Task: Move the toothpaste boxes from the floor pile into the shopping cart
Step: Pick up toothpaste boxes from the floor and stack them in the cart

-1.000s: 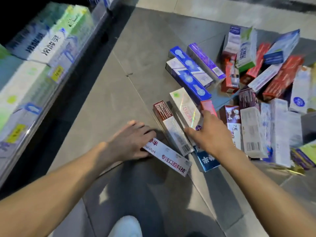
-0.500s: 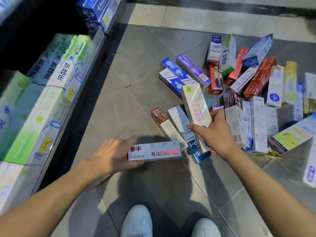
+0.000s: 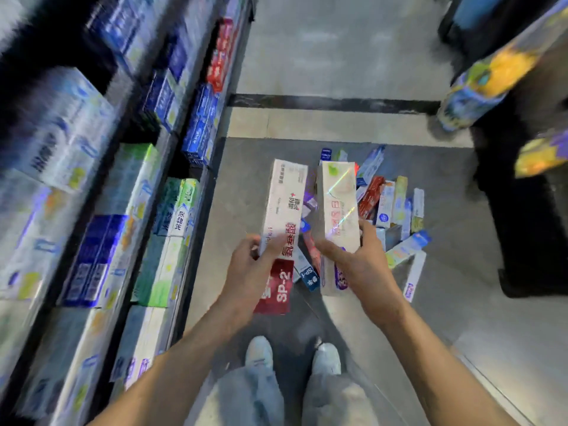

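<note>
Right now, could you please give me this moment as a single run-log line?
left hand: grips white-and-red box | right hand: grips holographic white box | both lifted above floor pile | cart: not in view

Light uneven: floor (image 3: 353,56) at the top is pale and bright, grey tiles nearer the feet dimmer. Dark shadow pools around the shoes (image 3: 259,353). Heavy motion blur smears the shelves (image 3: 101,186) on the left and the packages (image 3: 488,78) at upper right. Centre sharper; print on the white box (image 3: 284,207) is partly readable. Rainbow glare streaks the second box (image 3: 338,204). Wide-angle bending at the edges.
</note>
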Demonstrator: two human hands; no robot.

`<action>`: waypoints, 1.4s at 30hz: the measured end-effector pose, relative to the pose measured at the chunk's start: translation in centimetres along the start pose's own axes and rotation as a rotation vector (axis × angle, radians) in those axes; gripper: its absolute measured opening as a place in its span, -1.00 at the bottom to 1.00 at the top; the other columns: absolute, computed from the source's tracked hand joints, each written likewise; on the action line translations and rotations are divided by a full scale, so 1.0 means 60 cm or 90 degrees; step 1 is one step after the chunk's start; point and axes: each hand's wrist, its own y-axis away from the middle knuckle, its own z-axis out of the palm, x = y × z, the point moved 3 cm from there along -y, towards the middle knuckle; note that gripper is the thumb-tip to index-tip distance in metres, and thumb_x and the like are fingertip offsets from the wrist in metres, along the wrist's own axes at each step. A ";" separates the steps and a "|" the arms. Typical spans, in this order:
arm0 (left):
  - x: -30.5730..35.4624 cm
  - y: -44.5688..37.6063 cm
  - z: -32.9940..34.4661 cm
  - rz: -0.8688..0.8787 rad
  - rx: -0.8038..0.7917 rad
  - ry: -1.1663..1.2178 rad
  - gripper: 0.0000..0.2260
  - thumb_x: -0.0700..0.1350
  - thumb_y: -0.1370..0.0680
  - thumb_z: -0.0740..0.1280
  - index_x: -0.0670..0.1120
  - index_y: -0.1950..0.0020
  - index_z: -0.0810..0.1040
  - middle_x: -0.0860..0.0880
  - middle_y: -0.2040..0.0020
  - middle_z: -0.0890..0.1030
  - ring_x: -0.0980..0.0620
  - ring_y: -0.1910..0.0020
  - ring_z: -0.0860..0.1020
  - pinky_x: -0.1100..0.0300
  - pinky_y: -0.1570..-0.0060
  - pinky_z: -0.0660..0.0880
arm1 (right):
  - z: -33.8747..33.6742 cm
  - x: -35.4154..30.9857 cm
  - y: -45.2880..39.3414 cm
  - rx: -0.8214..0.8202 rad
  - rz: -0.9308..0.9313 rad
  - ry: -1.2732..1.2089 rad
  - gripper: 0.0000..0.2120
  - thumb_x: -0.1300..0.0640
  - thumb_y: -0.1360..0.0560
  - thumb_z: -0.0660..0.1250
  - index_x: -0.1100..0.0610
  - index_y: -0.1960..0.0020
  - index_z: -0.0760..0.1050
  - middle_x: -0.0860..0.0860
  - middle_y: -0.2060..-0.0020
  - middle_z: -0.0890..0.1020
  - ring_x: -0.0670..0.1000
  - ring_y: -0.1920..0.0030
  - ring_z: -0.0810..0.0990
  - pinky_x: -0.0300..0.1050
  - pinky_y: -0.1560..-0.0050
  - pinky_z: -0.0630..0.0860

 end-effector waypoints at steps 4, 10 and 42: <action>0.202 0.142 0.058 -0.004 -0.031 0.056 -0.77 -0.01 -0.54 0.44 -0.09 -0.09 0.53 -0.04 0.28 0.69 0.00 0.36 0.66 0.17 0.38 0.56 | -0.041 -0.208 0.126 0.047 -0.046 -0.047 -0.47 0.19 -0.45 0.52 -0.02 -0.30 0.35 -0.13 -0.06 0.65 -0.27 0.09 0.66 -0.42 0.17 0.53; 0.394 0.326 0.108 0.045 -0.097 0.065 -0.68 -0.11 -0.50 0.49 -0.14 -0.20 0.53 -0.09 0.10 0.73 0.00 0.23 0.69 0.11 0.22 0.62 | -0.109 -0.410 0.294 0.110 -0.103 -0.023 -0.48 0.09 -0.42 0.56 0.01 -0.28 0.40 -0.09 -0.08 0.67 -0.07 -0.07 0.68 -0.08 -0.12 0.58; 0.097 1.248 0.285 0.110 -1.111 -0.433 -0.61 -0.17 -0.37 0.58 -0.13 -0.14 0.54 -0.03 0.14 0.74 0.06 0.25 0.70 0.21 0.27 0.60 | -0.147 -0.108 1.437 1.229 -0.115 -0.391 -0.55 0.17 -0.41 0.55 0.01 -0.21 0.44 -0.07 -0.04 0.68 -0.12 0.02 0.69 -0.22 0.05 0.57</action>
